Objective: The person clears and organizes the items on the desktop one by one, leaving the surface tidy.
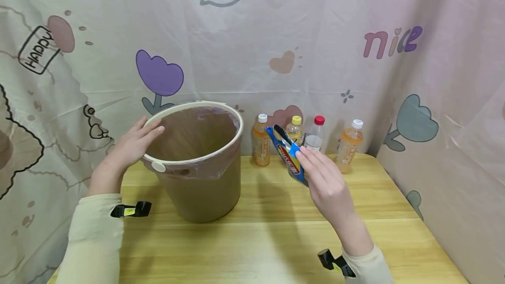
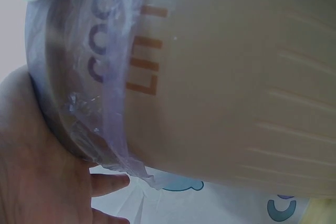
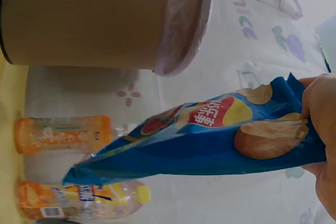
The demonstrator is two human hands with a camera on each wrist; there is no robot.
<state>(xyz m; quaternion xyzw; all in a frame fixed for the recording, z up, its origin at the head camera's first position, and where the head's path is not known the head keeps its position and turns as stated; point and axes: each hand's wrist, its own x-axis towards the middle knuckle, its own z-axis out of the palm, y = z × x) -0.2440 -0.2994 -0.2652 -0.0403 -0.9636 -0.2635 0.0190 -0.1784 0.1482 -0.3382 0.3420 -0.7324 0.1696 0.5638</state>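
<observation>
A brown trash bin (image 1: 207, 196) with a cream rim and a clear plastic liner stands upright on the left of the table. My left hand (image 1: 136, 143) touches its rim at the left side, fingers extended. The left wrist view shows that palm (image 2: 42, 171) against the lined rim (image 2: 58, 77). To the bin's right, my right hand (image 1: 325, 181) holds a blue potato chip bag (image 1: 289, 154) above the table. In the right wrist view, the chip bag (image 3: 210, 145) is pinched at one end by the fingers and hangs in front of the bottles.
Behind the chip bag stand an orange drink bottle (image 1: 261, 141) with a white cap, a yellow-capped bottle (image 1: 295, 128), a red-capped clear bottle (image 1: 315, 133) and another orange bottle (image 1: 350, 146). A printed cloth (image 1: 252, 65) hangs behind the wooden table (image 1: 252, 249).
</observation>
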